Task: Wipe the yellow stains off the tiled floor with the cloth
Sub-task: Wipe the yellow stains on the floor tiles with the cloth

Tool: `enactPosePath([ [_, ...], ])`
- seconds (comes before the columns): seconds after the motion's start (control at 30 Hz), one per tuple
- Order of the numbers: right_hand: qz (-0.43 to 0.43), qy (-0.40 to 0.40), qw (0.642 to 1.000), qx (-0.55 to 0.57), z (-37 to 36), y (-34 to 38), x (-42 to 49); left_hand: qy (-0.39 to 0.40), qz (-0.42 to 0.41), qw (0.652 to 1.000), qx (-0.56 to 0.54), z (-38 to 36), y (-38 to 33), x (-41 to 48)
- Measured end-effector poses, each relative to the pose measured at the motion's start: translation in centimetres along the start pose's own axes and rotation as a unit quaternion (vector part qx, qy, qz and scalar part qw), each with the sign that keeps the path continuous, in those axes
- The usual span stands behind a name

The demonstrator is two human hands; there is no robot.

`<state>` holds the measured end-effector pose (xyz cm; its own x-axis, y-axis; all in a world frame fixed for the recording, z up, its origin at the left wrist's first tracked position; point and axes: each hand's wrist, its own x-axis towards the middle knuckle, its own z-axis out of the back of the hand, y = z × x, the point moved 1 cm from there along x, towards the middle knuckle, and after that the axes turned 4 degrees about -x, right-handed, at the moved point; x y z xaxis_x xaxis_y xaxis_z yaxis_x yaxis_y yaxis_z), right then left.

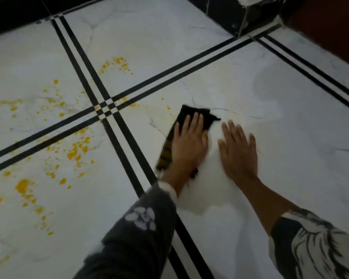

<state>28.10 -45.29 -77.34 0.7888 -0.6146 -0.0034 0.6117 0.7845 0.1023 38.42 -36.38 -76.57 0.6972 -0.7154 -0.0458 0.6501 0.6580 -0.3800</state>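
- The left hand (189,141) lies flat on a dark cloth (191,115) and presses it onto the tiled floor (290,127).
- Its fingers (196,122) are stretched out straight and close together on top of the cloth, not curled around it.
- The cloth is black at the far end, and a stripy yellow and dark part sticks out on the left side of the hand.
- The right hand (239,150) lies flat on the bare floor just beside the left hand, with its fingers a little apart and holding nothing.
- Both arms wear dark sleeves (137,224) with white patterns.
- Yellow stains (75,152) are splashed over the white tiles to the left of the cloth, past the black lines (117,121) that cross the floor.
- A few small yellow dots (168,107) sit near the cloth's far left corner.
- The tile under the hands looks mostly clean.
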Motion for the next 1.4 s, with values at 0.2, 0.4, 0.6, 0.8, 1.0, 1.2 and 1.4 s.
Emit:
enactPosePath([
  [0.2,0.0,0.0,1.0,0.005,-0.3,-0.1,0.1,-0.086,0.24,0.967,0.011,3.1,9.6,1.0],
  [0.4,-0.006,0.004,1.0,0.008,0.3,0.0,0.0,-0.01,0.057,0.998,0.029,0.1,0.5,-2.5],
  [0.6,-0.003,0.006,1.0,0.002,-0.4,-0.4,0.1,-0.026,0.068,0.996,0.043,3.5,9.2,7.1],
  [0.8,-0.005,0.014,1.0,0.015,0.0,-0.1,0.0,-0.097,0.213,0.971,0.041,2.2,7.2,-2.9],
  [1.0,0.001,0.014,1.0,0.019,0.3,-0.2,0.2,0.013,-0.023,0.999,0.023,1.3,2.3,2.7],
  [1.2,-0.006,0.017,1.0,0.01,-0.2,-1.0,0.1,-0.048,0.117,0.992,0.025,3.5,11.3,-0.4],
  [1.4,0.005,0.025,1.0,0.011,0.1,-0.8,-0.1,-0.022,0.098,0.995,0.021,1.0,3.6,-11.8],
])
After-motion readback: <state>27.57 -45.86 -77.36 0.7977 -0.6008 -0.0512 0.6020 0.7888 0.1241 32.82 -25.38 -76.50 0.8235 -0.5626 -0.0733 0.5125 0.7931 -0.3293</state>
